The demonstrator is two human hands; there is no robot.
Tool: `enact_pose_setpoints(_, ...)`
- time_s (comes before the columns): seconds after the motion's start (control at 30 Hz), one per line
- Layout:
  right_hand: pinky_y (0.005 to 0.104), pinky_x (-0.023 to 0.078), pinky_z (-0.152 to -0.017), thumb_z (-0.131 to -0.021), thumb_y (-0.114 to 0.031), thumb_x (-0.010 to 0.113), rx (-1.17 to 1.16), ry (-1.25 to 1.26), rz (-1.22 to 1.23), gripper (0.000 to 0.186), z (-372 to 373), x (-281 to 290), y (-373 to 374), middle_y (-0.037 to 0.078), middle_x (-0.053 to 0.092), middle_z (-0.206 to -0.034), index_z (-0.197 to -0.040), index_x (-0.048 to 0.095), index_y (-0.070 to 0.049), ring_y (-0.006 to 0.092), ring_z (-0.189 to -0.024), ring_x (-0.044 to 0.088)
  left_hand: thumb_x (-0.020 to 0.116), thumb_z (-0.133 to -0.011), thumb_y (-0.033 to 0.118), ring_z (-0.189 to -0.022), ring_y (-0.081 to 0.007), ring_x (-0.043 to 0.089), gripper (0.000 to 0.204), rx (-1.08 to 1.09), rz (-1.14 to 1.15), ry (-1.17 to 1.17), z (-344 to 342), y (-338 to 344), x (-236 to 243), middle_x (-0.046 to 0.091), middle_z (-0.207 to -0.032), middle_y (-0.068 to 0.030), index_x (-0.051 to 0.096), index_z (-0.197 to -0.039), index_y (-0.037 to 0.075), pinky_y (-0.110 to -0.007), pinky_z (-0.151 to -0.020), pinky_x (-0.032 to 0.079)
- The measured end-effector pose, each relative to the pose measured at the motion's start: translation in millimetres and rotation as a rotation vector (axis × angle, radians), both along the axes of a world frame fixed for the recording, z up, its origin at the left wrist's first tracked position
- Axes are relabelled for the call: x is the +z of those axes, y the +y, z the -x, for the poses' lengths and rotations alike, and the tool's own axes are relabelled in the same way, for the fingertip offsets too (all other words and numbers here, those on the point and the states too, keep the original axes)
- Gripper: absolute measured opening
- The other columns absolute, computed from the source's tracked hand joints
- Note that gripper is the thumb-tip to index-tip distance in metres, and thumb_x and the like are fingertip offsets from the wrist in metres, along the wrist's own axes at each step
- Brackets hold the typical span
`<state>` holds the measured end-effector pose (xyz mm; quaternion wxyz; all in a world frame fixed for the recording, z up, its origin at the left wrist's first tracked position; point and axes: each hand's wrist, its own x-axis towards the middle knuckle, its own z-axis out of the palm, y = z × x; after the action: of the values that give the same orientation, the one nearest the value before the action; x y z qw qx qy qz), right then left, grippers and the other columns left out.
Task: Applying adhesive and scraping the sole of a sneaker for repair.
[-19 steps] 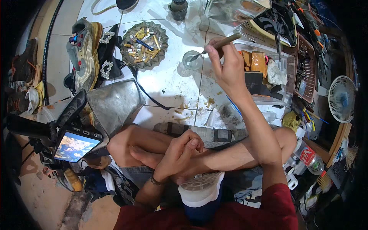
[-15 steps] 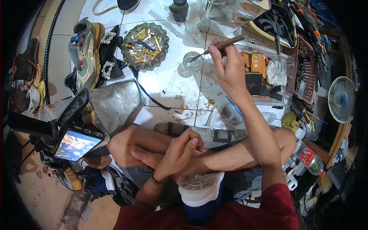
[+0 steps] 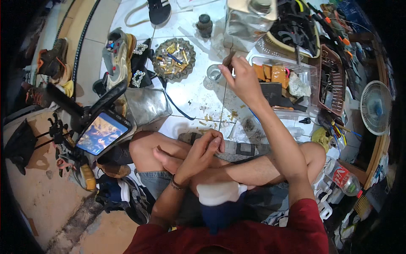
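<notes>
1. Spreads out as a white-tiled floor (image 3: 203, 99) with dark grout lines, smudged grey in places.
2. Bears a round, scalloped ashtray (image 3: 191, 59) left of centre.
3. Holds a clear glass jar (image 3: 212, 74) to the right of the ashtray, well apart from the dark bottle (image 3: 204, 27) farther off.
4. Carries a black shoe (image 3: 159, 12) near the far edge.
5. Supports, leftward, a grey sneaker (image 3: 118, 59) just beside black footwear with rhinestone ornaments (image 3: 144, 65).
6. Shows yellowish scraps (image 3: 234, 114) strewn near a crumpled clear plastic bag (image 3: 238, 130).
7. Holds, rightward, a clear plastic bin (image 3: 292, 113).
8. Turns tan and dark-stained at lower left.
</notes>
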<state>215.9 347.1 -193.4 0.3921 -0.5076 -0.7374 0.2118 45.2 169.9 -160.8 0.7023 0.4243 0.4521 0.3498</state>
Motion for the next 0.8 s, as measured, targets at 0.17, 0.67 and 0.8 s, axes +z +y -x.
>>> enact_pose_setpoints(0.17,0.03,0.043,-0.052,-0.098,-0.025,0.064,-0.016,0.713,0.377,0.027,-19,37,-3,0.003,0.057,-0.064,-0.096,0.06,0.001,0.0131,-0.057,0.054,0.034,-0.11,0.03,-0.077,-0.0124,0.057,0.036,0.024,0.049,0.018,3,-1,-4,0.057,-0.083,-0.005,0.055,-0.099,0.002,-0.025,-0.07,0.048)
enact_pose_setpoints(0.67,0.0329,0.058,-0.065,-0.098,-0.02,0.065,0.098,1.13,-0.082,0.022,-65,201,-173,0.008,0.067,-0.085,-0.103,0.059,0.0,0.0171,-0.073,0.068,0.079,-0.077,0.039,-0.133,-0.0275,0.045,0.071,-0.183,-0.43,0.051,41,-93,97,0.048,-0.141,-0.0177,0.053,-0.129,-0.002,-0.038,-0.113,0.033)
enact_pose_setpoints(0.8,0.0384,0.058,-0.068,-0.098,-0.01,0.062,0.204,1.012,-0.139,0.013,-67,184,-215,0.008,0.06,-0.091,-0.104,0.056,-0.001,0.0188,-0.075,0.066,0.089,-0.061,0.044,-0.136,-0.0372,0.041,0.078,-0.261,-0.777,0.384,39,-123,121,0.039,-0.149,-0.0201,0.062,-0.125,0.01,-0.048,-0.113,0.03)
